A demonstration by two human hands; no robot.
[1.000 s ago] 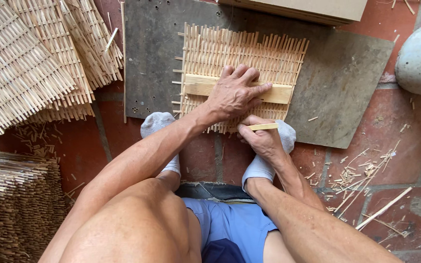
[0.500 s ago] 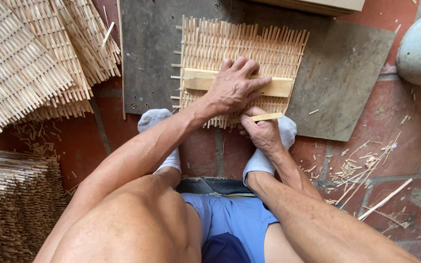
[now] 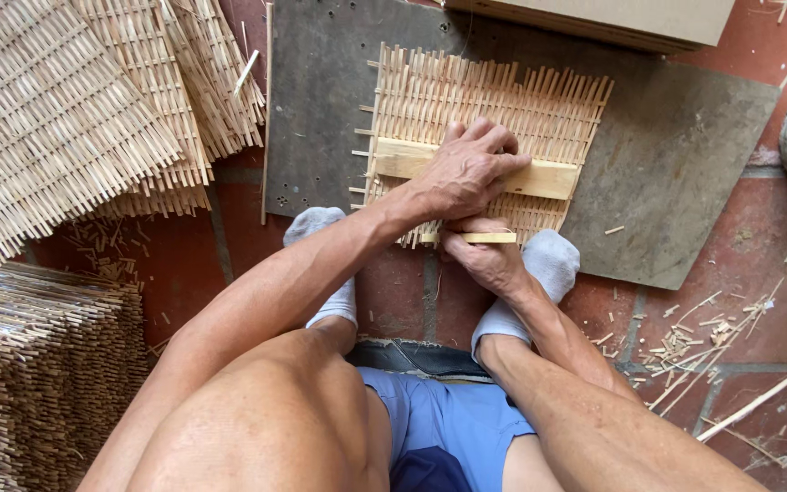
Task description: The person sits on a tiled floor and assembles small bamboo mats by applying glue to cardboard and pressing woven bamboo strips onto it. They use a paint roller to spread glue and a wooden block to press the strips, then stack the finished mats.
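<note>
Woven bamboo-strip mat (image 3: 494, 100): flat on grey board (image 3: 685, 155).
Left hand (image 3: 466, 173): palm down, fingers spread, pressing pale wooden bar (image 3: 553, 179).
Right hand (image 3: 485, 260): fingers pinching thin bamboo strip (image 3: 489, 238).

Mat (image 3: 489, 100) centre under left hand (image 3: 466, 173).

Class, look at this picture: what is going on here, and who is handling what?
A person sits on a brick floor, weaving a mat of thin bamboo strips that lies on a grey board. The left hand presses down on a flat wooden bar laid across the mat. The right hand grips a short flat stick at the mat's near edge. Finished mats lie at the upper left, with another stack at the lower left.
</note>
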